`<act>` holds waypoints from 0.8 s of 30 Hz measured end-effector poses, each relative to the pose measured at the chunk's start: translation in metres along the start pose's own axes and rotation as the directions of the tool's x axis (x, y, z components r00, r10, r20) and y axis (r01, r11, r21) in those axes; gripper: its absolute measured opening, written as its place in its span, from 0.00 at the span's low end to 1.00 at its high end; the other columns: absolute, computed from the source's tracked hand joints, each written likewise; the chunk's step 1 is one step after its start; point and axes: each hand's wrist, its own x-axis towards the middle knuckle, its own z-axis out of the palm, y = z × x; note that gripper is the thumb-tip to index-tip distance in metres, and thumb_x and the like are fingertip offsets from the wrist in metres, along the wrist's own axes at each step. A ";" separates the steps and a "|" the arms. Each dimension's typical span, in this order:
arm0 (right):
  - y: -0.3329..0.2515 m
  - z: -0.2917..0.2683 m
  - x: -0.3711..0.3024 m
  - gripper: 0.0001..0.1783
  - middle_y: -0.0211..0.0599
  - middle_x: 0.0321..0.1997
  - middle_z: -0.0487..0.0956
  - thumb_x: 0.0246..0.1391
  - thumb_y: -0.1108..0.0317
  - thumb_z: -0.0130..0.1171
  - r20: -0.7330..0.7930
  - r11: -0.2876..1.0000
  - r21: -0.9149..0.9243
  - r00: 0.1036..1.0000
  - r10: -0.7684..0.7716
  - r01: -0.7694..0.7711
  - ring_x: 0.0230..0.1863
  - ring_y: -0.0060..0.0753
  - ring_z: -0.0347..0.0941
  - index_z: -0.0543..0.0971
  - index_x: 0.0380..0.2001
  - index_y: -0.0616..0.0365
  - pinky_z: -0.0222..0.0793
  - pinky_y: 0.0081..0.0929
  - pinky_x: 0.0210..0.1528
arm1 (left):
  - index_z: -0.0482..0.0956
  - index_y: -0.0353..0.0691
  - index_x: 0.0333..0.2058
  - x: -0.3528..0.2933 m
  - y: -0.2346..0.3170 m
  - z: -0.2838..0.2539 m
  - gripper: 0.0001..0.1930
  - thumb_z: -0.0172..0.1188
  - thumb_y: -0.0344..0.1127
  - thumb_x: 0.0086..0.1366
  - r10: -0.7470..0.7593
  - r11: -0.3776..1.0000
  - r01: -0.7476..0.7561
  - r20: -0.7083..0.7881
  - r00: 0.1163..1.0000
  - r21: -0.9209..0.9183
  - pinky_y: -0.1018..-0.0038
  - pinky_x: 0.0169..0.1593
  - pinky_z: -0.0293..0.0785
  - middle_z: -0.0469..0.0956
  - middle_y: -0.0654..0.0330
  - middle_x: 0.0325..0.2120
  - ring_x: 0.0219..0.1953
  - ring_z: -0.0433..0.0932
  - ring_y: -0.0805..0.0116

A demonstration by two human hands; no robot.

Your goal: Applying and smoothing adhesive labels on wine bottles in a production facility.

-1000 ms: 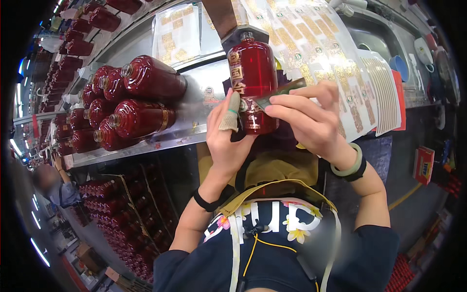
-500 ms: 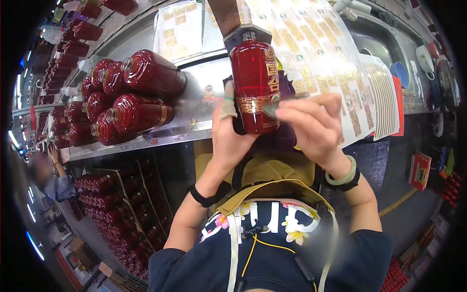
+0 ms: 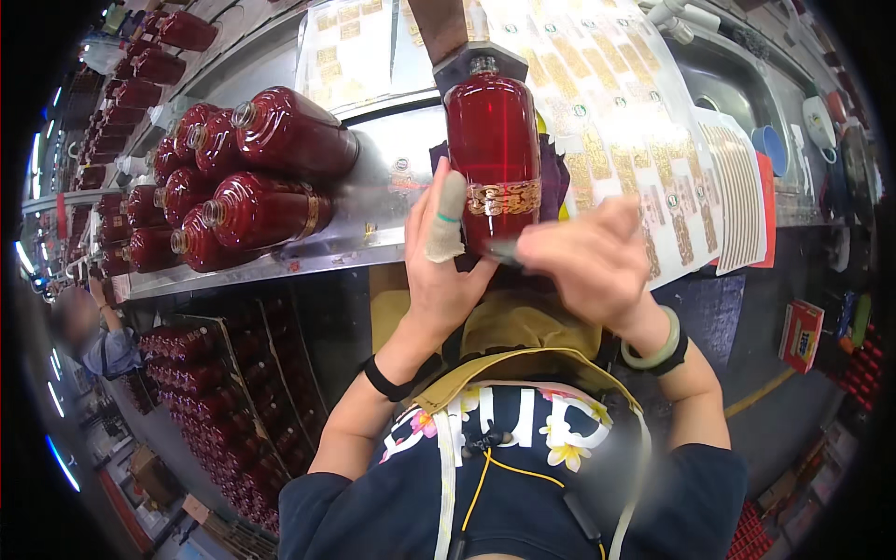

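Note:
A dark red glass bottle [image 3: 492, 131] with a gold patterned band lies before me, its neck pointing away into a metal holder [image 3: 443, 70]. My left hand [image 3: 442, 273] grips its left side near the base; one finger wears a pale cloth sleeve [image 3: 449, 213]. My right hand [image 3: 593, 263], somewhat smeared by motion, pinches a small dark flat tool [image 3: 505, 250] beside the base. Contact between tool and glass cannot be made out. Dark purple cloth [image 3: 557, 182] shows beneath the bottle.
Several red bottles [image 3: 299, 135] lie stacked on the metal bench [image 3: 383, 201] at left. Sheets of gold stickers [image 3: 597, 70] cover its right part. Farther right are a sink [image 3: 723, 79] and blue cup [image 3: 768, 145]. Another person [image 3: 98, 341] is at far left.
The bottle has turned, taking its vertical gold lettering out of sight while the band faces up. My right hand and the tool have moved down from the band toward the base.

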 end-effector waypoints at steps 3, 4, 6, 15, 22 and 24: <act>0.018 0.007 0.000 0.11 0.24 0.40 0.88 0.48 0.72 0.68 -0.091 0.985 -0.166 0.995 0.035 -0.050 0.35 0.25 0.74 0.89 0.36 0.47 0.61 0.28 0.45 | 0.77 0.40 0.63 0.004 0.004 0.000 0.44 0.77 0.22 0.40 0.081 0.982 -0.091 0.066 0.994 0.168 0.54 0.61 0.72 0.63 0.40 0.70 0.61 0.73 0.40; 0.013 0.011 -0.010 0.11 0.22 0.39 0.88 0.48 0.70 0.69 -0.036 0.996 -0.083 0.999 0.040 -0.043 0.34 0.25 0.73 0.89 0.37 0.47 0.61 0.27 0.46 | 0.79 0.40 0.61 0.003 0.003 0.003 0.43 0.76 0.22 0.40 0.084 0.985 -0.092 0.060 0.995 0.149 0.55 0.60 0.74 0.64 0.40 0.69 0.60 0.74 0.41; 0.002 -0.001 -0.010 0.12 0.21 0.38 0.87 0.47 0.69 0.70 0.069 1.000 -0.026 0.998 -0.007 0.008 0.32 0.25 0.72 0.88 0.38 0.48 0.61 0.28 0.45 | 0.77 0.37 0.63 0.002 0.000 0.000 0.43 0.77 0.23 0.42 0.070 0.986 -0.079 0.060 0.996 0.148 0.57 0.62 0.74 0.68 0.40 0.67 0.61 0.75 0.42; 0.022 -0.002 0.002 0.14 0.29 0.38 0.87 0.45 0.79 0.71 -0.231 0.976 -0.060 0.954 0.190 -0.209 0.36 0.33 0.76 0.87 0.38 0.53 0.66 0.30 0.44 | 0.73 0.28 0.63 -0.007 -0.005 0.001 0.44 0.77 0.21 0.42 0.040 0.997 -0.041 0.013 0.999 0.068 0.57 0.62 0.75 0.71 0.38 0.65 0.60 0.77 0.42; 0.007 -0.007 -0.009 0.14 0.26 0.37 0.87 0.46 0.77 0.70 0.033 0.993 0.009 0.992 0.120 -0.121 0.34 0.26 0.74 0.88 0.37 0.49 0.63 0.29 0.47 | 0.60 0.28 0.71 0.004 0.006 -0.003 0.49 0.77 0.27 0.52 -0.057 0.993 0.064 0.078 0.995 -0.100 0.58 0.67 0.68 0.66 0.37 0.67 0.66 0.71 0.44; 0.015 -0.005 -0.009 0.13 0.30 0.37 0.86 0.49 0.79 0.70 -0.058 0.982 0.021 0.981 0.187 -0.187 0.34 0.29 0.75 0.86 0.38 0.54 0.67 0.28 0.44 | 0.52 0.26 0.73 0.012 0.003 -0.005 0.47 0.71 0.35 0.63 -0.183 0.844 0.227 0.138 0.974 -0.485 0.60 0.70 0.63 0.64 0.40 0.69 0.69 0.67 0.50</act>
